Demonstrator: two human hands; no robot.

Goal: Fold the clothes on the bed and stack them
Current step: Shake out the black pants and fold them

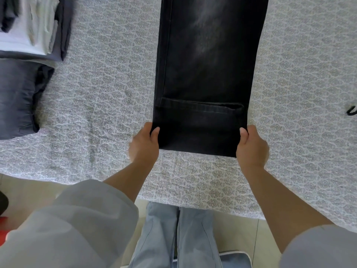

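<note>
1. Black jeans (208, 74): lie flat and lengthwise on the bed (108, 89), running from the far edge of the view toward the near edge; the near end is turned back over itself, so that the stitched hem lies across the upper surface a little way from the fold

2. Left hand (144, 144): grips the near left corner of the folded end, thumb on the upper face of the cloth and the other fingers curled beneath, out of sight

3. Right hand (251, 146): grips the near right corner of the same fold in mirrored fashion, thumb on top, fingers hidden under the cloth

4. Each grip is closed on the denim, and the 2 hands hold the fold at the same level, near the near edge of the bed

5. Bed cover: pale quilted fabric with a repeating grey leaf motif; its near edge crosses the view just in front of the person's legs

6. Stack of folded clothes (32, 28): at the far left corner of the view, grey and white pieces resting on darker ones, well apart from the jeans

7. Folded grey garment (19, 97): at the left edge of the bed, just beside the stack on its near side

8. Dark cord-like item (352, 111): at the right edge of the view, too cropped to identify

9. Person: grey sleeves (77, 225), light blue trousers (173, 235)
</note>
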